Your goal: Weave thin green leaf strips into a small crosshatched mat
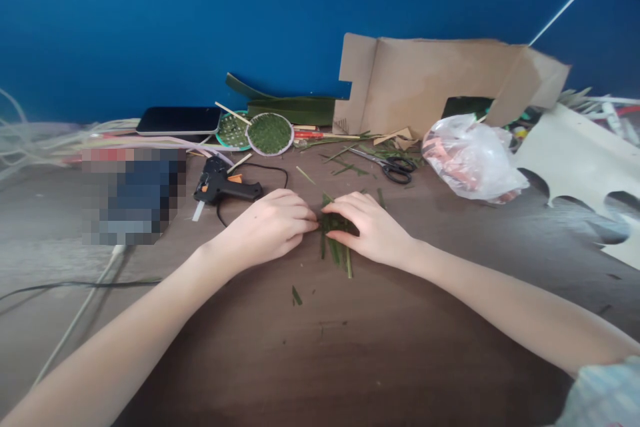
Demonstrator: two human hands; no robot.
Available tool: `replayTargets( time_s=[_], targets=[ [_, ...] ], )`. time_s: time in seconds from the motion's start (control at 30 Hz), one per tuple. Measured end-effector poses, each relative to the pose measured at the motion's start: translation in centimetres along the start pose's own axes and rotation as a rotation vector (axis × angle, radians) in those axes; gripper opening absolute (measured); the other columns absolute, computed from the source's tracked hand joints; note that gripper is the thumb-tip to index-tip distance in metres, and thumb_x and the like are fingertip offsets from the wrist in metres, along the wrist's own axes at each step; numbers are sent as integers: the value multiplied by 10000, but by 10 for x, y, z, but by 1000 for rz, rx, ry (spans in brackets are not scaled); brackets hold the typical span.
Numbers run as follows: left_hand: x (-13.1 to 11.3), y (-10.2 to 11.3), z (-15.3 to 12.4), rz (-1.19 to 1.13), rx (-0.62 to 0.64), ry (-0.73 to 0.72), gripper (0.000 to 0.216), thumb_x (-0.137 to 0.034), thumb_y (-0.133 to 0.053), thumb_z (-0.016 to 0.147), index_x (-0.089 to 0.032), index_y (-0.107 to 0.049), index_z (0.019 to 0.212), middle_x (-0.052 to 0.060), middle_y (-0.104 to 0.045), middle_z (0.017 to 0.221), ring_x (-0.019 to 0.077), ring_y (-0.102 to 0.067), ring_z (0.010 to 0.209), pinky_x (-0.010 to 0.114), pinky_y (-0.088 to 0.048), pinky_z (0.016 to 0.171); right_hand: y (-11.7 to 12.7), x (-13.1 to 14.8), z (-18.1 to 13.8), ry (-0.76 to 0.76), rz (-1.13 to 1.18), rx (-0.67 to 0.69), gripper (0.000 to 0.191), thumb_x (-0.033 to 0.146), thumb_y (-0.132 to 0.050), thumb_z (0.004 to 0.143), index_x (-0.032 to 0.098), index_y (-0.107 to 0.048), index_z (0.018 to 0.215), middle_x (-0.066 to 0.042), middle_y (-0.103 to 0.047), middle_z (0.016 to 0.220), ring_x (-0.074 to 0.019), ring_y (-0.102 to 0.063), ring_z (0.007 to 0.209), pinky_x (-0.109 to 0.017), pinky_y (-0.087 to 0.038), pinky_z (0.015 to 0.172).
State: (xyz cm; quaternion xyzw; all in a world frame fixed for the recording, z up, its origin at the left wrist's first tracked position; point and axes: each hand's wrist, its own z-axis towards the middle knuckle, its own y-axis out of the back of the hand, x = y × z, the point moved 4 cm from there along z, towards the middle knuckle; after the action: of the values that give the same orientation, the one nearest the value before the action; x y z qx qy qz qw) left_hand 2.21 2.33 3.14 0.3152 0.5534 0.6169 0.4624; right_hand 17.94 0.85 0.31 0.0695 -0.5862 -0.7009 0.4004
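Near the middle of the brown tabletop (350, 347), the left hand (267, 227) and right hand (373, 230) pinch a small bundle of leaf strips (334, 240) between curled fingers; the strips are dark green, narrow and flat, with loose ends fanning toward the near edge.

Even soft daylight; edges blurred, stretched.

We see two bare forearms and two bare hands, the left hand (267, 227) and the right hand (373, 230), without rings, watches or gloves. By our right arm's elbow shows a pale, faintly checked light-blue fabric sleeve (603, 393).
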Motion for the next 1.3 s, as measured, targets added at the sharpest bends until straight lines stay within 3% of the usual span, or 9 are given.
replayTargets(
  time_s=[0.93,1.03,1.2,1.3],
  targets=[
    [7,-5,-1,-122,-71,49,263,-98,-384,831,-196,-627,852,5,-682,903,144,-592,868,337,-378,941,2,1,0,4,2,-22,250,301,-571,824,154,-573,1027,-90,-643,1003,-217,-551,944,-364,-429,794],
    [8,-4,1,-181,-95,138,239,-76,-400,798,-189,-599,869,7,-663,912,148,-577,885,337,-379,925,3,1,0,13,-1,-29,251,298,-572,824,147,-573,1025,-94,-645,981,-218,-553,933,-356,-428,781],
    [9,-6,3,-242,-158,460,178,-73,-457,720,-170,-517,857,35,-595,939,192,-493,914,357,-400,850,2,1,0,7,0,-17,244,313,-557,834,156,-572,1018,-90,-641,991,-217,-547,933,-355,-421,775],
    [5,-14,5,-261,-112,501,131,-124,-503,737,-169,-492,860,41,-563,924,197,-461,889,360,-396,839,0,0,0,3,-6,-18,263,328,-553,835,155,-566,1033,-87,-638,995,-218,-539,936,-356,-414,782]
  ],
)
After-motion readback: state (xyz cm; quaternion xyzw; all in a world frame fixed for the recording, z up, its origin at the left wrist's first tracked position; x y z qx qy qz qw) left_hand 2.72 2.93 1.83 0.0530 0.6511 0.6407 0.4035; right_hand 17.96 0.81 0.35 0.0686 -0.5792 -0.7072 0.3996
